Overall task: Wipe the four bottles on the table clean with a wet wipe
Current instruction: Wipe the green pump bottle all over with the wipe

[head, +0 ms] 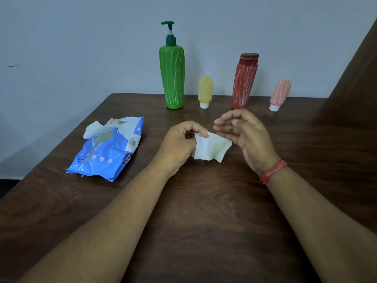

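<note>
Four bottles streaked with white marks stand in a row at the table's far edge: a tall green pump bottle (172, 76), a small yellow tube (205, 91), a red bottle (244, 81) and a small pink tube (279, 93). My left hand (181, 142) pinches a folded white wet wipe (212, 148) at its top left corner, above the middle of the table. My right hand (244, 133) hovers at the wipe's right side with fingers relaxed and spread; whether they touch the wipe I cannot tell.
A blue wet-wipe pack (108, 152) lies on the left of the dark wooden table (204, 211), its flap open. A grey wall rises behind the bottles. A dark panel (357, 78) stands at the far right.
</note>
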